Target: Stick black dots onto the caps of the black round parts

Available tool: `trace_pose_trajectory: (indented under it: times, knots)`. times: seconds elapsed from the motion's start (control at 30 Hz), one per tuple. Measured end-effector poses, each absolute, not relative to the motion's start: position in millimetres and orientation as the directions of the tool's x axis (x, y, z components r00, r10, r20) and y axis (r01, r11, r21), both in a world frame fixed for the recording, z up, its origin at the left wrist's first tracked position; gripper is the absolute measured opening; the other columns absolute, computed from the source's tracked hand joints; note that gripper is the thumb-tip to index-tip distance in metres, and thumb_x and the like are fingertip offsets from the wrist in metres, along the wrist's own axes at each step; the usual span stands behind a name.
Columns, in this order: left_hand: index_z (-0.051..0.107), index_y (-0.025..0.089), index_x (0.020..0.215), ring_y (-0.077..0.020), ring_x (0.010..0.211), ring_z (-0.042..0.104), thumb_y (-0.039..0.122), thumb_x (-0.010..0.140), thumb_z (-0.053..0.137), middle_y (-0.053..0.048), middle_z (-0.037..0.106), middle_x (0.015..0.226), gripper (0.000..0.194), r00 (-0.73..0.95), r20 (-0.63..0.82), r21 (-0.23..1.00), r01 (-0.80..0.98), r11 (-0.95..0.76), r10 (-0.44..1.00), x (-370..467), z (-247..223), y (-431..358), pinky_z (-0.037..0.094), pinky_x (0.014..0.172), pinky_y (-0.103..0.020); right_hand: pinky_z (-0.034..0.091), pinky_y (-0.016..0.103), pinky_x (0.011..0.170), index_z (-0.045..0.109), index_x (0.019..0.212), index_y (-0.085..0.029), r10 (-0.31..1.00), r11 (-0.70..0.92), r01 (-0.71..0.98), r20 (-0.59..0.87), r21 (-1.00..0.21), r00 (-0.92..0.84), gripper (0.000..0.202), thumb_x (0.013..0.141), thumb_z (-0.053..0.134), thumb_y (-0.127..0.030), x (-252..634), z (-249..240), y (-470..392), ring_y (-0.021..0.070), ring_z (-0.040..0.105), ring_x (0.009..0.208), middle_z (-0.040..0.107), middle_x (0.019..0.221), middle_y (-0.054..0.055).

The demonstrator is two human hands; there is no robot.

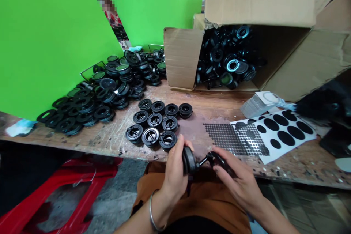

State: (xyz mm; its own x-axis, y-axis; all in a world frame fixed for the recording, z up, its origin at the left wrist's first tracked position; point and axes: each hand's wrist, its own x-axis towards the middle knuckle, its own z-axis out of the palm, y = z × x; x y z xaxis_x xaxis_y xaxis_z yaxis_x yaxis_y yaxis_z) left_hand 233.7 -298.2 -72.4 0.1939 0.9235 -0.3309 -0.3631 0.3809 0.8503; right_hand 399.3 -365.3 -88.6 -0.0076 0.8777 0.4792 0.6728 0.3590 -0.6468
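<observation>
A black round mount part with a ribbed rim is gripped between the thumb and fingers of my left hand. A short metallic rod sticks out from its right side and joins a small black joint. My right hand is closed on a dark curved piece at that joint, partly covered by my fingers. Both hands are just off the table's front edge, above my lap. Beyond my left hand, several black round bases lie in loose rows, each with a slotted bar across its middle.
A heap of black discs and rings lies along the green wall. An open cardboard box on its side holds more black parts. On the wooden table are sticker sheets and a card stack. A red stool stands lower left.
</observation>
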Motion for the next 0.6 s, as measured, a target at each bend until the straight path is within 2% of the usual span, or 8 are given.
trace_pose_trajectory:
  times: [0.1, 0.17, 0.2, 0.3, 0.37, 0.43, 0.5, 0.6]
  knots:
    - [0.064, 0.021, 0.101, -0.0178, 0.078, 0.057, 0.055, 0.081, 0.064, -0.006, 0.062, 0.09, 0.04, 0.382, -0.2, 0.943, -0.176, 0.283, 0.902, 220.2, -62.5, -299.1, 0.047, 0.069, -0.026, 0.056, 0.029, 0.088, 0.063, 0.121, -0.022, 0.928, 0.219, 0.657, 0.362, -0.721, 0.088, 0.029, 0.095, 0.05, -0.023, 409.2, -86.8, -368.4, 0.0189, 0.069, 0.1, 0.071, 0.112, 0.006]
    - [0.063, 0.026, 0.118, -0.0253, 0.107, 0.056, 0.041, 0.067, 0.082, -0.01, 0.058, 0.122, 0.056, 0.532, -0.061, 0.998, 0.006, 0.068, 0.845, 208.5, -54.1, -298.6, 0.045, 0.089, -0.032, 0.057, 0.029, 0.078, 0.068, 0.113, -0.022, 0.969, 0.1, 0.636, 0.219, -0.765, 0.112, 0.027, 0.096, 0.047, -0.029, 416.7, -82.6, -368.7, 0.019, 0.071, 0.088, 0.074, 0.098, 0.005]
    - [0.065, 0.028, 0.118, -0.0268, 0.113, 0.054, 0.034, 0.065, 0.084, -0.01, 0.056, 0.127, 0.056, 0.619, -0.018, 0.997, 0.073, -0.035, 0.785, 203.4, -51.5, -298.4, 0.042, 0.095, -0.033, 0.057, 0.028, 0.071, 0.069, 0.11, -0.022, 0.988, 0.05, 0.62, 0.128, -0.783, 0.081, 0.029, 0.097, 0.046, -0.033, 420.0, -80.4, -367.3, 0.0187, 0.071, 0.08, 0.074, 0.089, 0.004]
    - [0.072, 0.024, 0.096, -0.0231, 0.097, 0.058, 0.027, 0.078, 0.071, -0.008, 0.064, 0.103, 0.019, 0.757, 0.001, 0.978, 0.136, -0.158, 0.654, 195.7, -56.2, -301.0, 0.042, 0.091, -0.033, 0.049, 0.026, 0.05, 0.07, 0.102, -0.02, 0.991, -0.066, 0.553, -0.118, -0.83, -0.058, 0.038, 0.1, 0.037, -0.04, 427.4, -78.6, -353.5, 0.0156, 0.063, 0.054, 0.066, 0.066, 0.0]
    - [0.069, 0.021, 0.088, -0.0187, 0.084, 0.057, 0.029, 0.084, 0.063, -0.005, 0.061, 0.086, 0.011, 0.695, -0.04, 0.993, 0.107, -0.048, 0.718, 197.5, -68.6, -305.4, 0.043, 0.081, -0.029, 0.046, 0.026, 0.049, 0.069, 0.094, -0.019, 0.993, -0.067, 0.558, -0.113, -0.827, -0.048, 0.038, 0.099, 0.037, -0.038, 431.4, -83.5, -336.3, 0.0145, 0.058, 0.05, 0.063, 0.063, -0.001]
    - [0.064, 0.02, 0.088, -0.0143, 0.072, 0.053, 0.037, 0.089, 0.057, -0.002, 0.058, 0.081, 0.018, 0.574, -0.161, 0.982, 0.013, 0.188, 0.803, 202.3, -82.1, -309.8, 0.042, 0.068, -0.025, 0.047, 0.027, 0.057, 0.067, 0.085, -0.018, 0.999, 0.017, 0.65, 0.036, -0.759, 0.016, 0.025, 0.094, 0.046, -0.029, 435.7, -92.5, -315.9, 0.0155, 0.059, 0.058, 0.062, 0.069, 0.001]
    - [0.061, 0.019, 0.091, -0.01, 0.059, 0.048, 0.048, 0.09, 0.053, 0.0, 0.055, 0.075, 0.029, 0.501, -0.323, 0.894, -0.117, 0.432, 0.803, 207.1, -91.5, -312.0, 0.037, 0.055, -0.021, 0.047, 0.028, 0.066, 0.063, 0.077, -0.018, 0.985, 0.11, 0.764, 0.172, -0.635, 0.001, 0.013, 0.085, 0.053, -0.017, 440.1, -103.3, -297.2, 0.0169, 0.06, 0.07, 0.061, 0.077, 0.003]
    - [0.06, 0.016, 0.091, -0.0072, 0.051, 0.043, 0.061, 0.084, 0.057, 0.001, 0.053, 0.065, 0.046, 0.461, -0.467, 0.738, -0.267, 0.62, 0.755, 211.0, -95.1, -310.1, 0.035, 0.048, -0.018, 0.045, 0.028, 0.07, 0.062, 0.073, -0.017, 0.981, 0.168, 0.841, 0.168, -0.514, -0.093, 0.017, 0.082, 0.051, -0.008, 444.3, -116.0, -279.4, 0.017, 0.058, 0.073, 0.059, 0.079, 0.004]
